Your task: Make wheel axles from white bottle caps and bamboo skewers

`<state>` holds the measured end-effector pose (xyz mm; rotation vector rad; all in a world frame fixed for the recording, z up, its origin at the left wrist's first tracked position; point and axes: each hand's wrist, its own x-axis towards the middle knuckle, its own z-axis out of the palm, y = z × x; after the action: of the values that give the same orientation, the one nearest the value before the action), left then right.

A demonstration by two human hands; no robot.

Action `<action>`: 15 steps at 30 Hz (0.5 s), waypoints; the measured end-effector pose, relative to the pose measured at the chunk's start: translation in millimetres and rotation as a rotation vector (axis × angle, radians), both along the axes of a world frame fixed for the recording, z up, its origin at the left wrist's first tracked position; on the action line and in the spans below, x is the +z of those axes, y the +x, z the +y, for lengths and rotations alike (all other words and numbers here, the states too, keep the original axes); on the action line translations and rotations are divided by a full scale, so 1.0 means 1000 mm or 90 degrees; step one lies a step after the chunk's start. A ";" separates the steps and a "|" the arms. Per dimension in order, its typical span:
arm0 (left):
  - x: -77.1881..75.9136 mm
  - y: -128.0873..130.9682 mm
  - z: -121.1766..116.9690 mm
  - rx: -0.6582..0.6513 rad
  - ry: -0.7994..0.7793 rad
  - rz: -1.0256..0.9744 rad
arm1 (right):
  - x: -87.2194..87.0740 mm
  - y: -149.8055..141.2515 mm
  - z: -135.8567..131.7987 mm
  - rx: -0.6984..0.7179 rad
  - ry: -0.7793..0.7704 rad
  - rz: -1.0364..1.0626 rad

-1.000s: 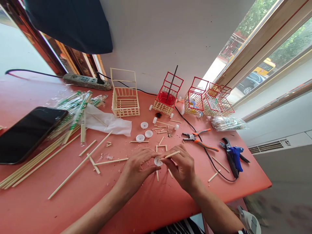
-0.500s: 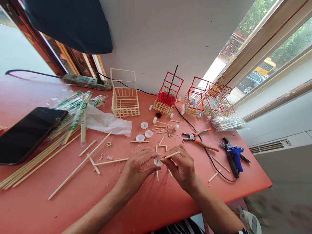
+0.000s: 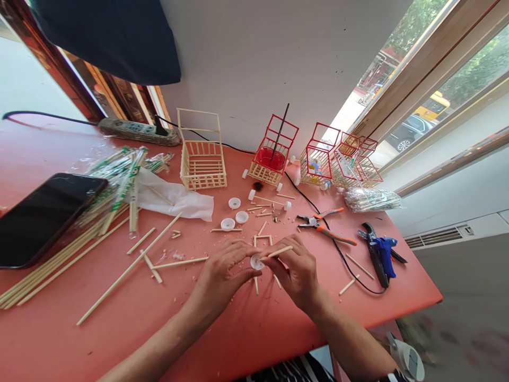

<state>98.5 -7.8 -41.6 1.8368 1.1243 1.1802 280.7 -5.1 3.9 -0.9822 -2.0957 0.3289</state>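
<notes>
Between my hands is a round white plastic cap [image 3: 256, 262], its hollow side facing up. My left hand [image 3: 225, 268] pinches the cap's rim with thumb and fingers. In my right hand [image 3: 296, 270] is a short wooden stick [image 3: 281, 251], one end at the cap; whether it goes into the cap I cannot tell. Just beyond and partly under my hands, a small stick frame [image 3: 263, 238] lies on the table. Three more white caps lie farther back, one of them a bottle cap [image 3: 227, 224]. Behind them is a stick axle [image 3: 270, 200] with a white cap on each end.
Pliers [image 3: 328, 228] and a blue glue gun [image 3: 384, 254] lie to the right. At left are a phone [image 3: 47, 217], long sticks [image 3: 129, 269] and wrapped chopsticks [image 3: 126, 170]. A plain stick cart [image 3: 203, 164] and red-trimmed ones [image 3: 270, 159] stand along the wall.
The view has shifted slightly. Both hands keep nearly the same pose, with the cap and the stick held as before.
</notes>
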 end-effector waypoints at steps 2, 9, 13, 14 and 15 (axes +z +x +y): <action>-0.001 0.000 0.000 0.001 0.003 0.004 | 0.000 0.000 0.000 0.001 -0.002 0.000; -0.003 0.000 -0.001 -0.006 0.009 0.003 | 0.001 0.000 0.001 0.016 0.000 0.012; -0.004 0.000 0.000 -0.007 0.014 -0.004 | 0.001 0.000 0.001 0.021 0.000 0.017; -0.004 0.000 0.000 -0.007 0.015 -0.005 | 0.001 0.000 0.001 0.022 0.000 0.019; -0.003 0.000 0.000 -0.007 0.014 -0.005 | 0.001 0.000 0.001 0.022 0.000 0.020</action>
<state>98.5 -7.8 -45.0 1.8508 1.0994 1.1962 280.8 -4.1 4.4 -0.9350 -2.0862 0.3592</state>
